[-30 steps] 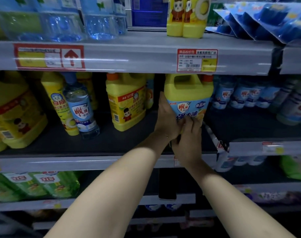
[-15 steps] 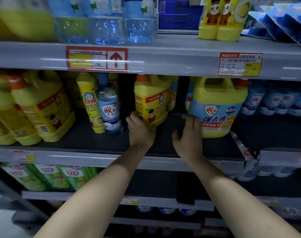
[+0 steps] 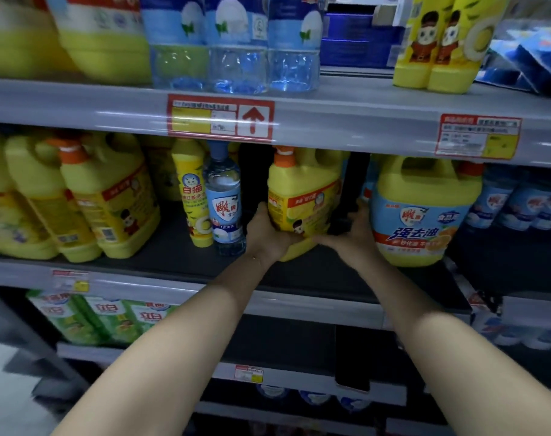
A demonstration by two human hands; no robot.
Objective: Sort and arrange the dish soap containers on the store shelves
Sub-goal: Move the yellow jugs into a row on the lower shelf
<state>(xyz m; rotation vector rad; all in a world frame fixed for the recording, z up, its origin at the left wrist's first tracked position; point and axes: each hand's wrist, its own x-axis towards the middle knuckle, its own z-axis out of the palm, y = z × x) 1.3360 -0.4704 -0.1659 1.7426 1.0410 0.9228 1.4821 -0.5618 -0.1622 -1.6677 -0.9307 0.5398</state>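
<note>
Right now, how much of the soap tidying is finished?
Looks done: the blue-label jug stands at the shelf front, and the yellow jugs sit grouped at the left. In hand: the left hand and right hand grip the orange-capped yellow jug. Probably left: the slim yellow bottle and the clear blue-capped bottle stand mixed together beside it.
</note>
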